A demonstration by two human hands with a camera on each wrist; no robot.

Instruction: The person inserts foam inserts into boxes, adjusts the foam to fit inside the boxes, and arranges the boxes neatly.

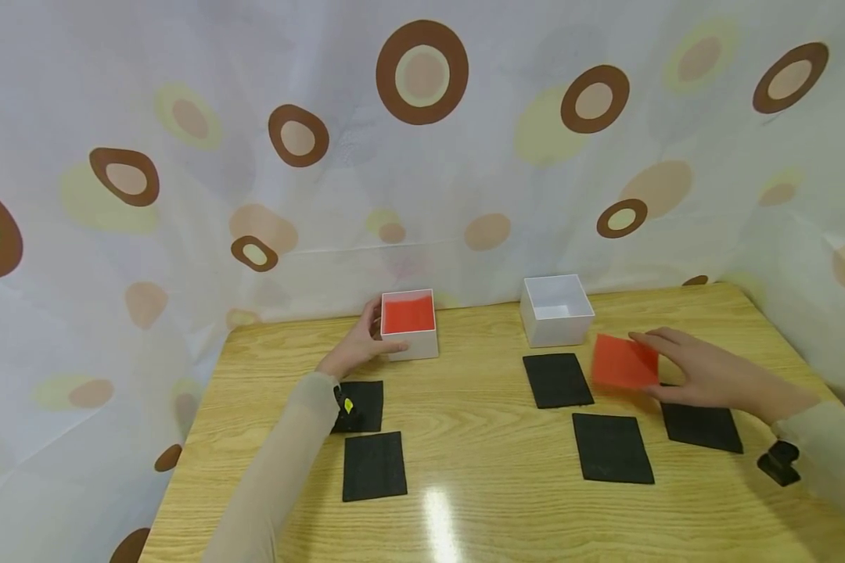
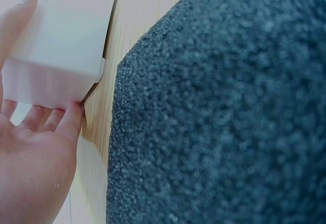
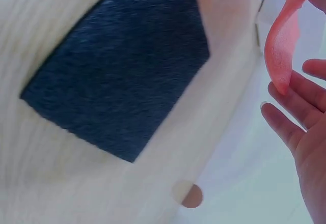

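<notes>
My left hand (image 1: 357,346) grips a small white open-topped box (image 1: 419,345), with the thumb on its front and the fingers around its left side. A red foam square (image 1: 408,315) lies inside that box. Over on the right, my right hand (image 1: 700,366) pinches another red foam square (image 1: 623,362) between thumb and fingers, above the table. In the right wrist view this held red square (image 3: 280,51) bends into a curve. Just behind it stands a second white box (image 1: 559,331), whose visible inside shows only white.
Black foam squares lie flat on the wooden table (image 1: 479,438): one black square (image 1: 375,466) near the left forearm, another black square (image 1: 613,448) at the right, and a black square (image 1: 704,426) partly under the right hand. A patterned cloth (image 1: 451,172) hangs behind the table.
</notes>
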